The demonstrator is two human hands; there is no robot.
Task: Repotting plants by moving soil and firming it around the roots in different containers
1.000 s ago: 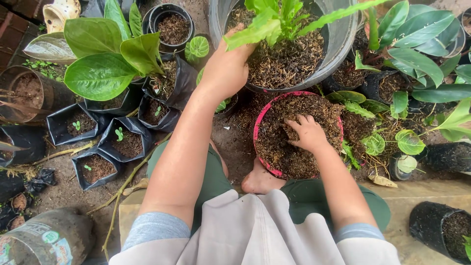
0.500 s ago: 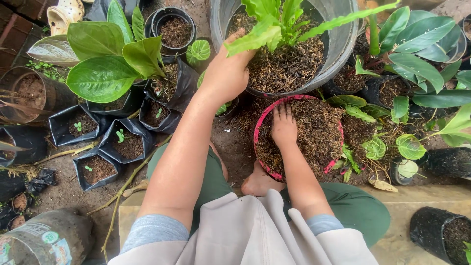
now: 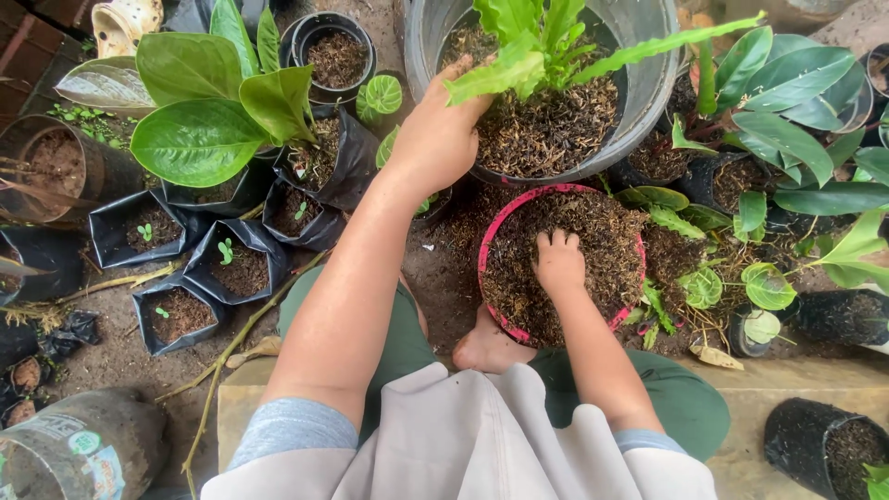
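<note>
The left hand (image 3: 435, 139) clasped the rim of the grey pot (image 3: 648, 83) holding a fern (image 3: 537, 42). The right hand (image 3: 558, 262) closed on mulch in the pink basin (image 3: 483, 250) just below. Black seedling bags (image 3: 222, 259) crowded the left.

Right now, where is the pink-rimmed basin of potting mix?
In the head view, the pink-rimmed basin sits centre, just below the grey pot, above the bare foot; the right hand digs into it.

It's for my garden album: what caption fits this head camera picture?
Left hand grips the grey pot with the fern; right hand digs into the pink bowl.
</note>
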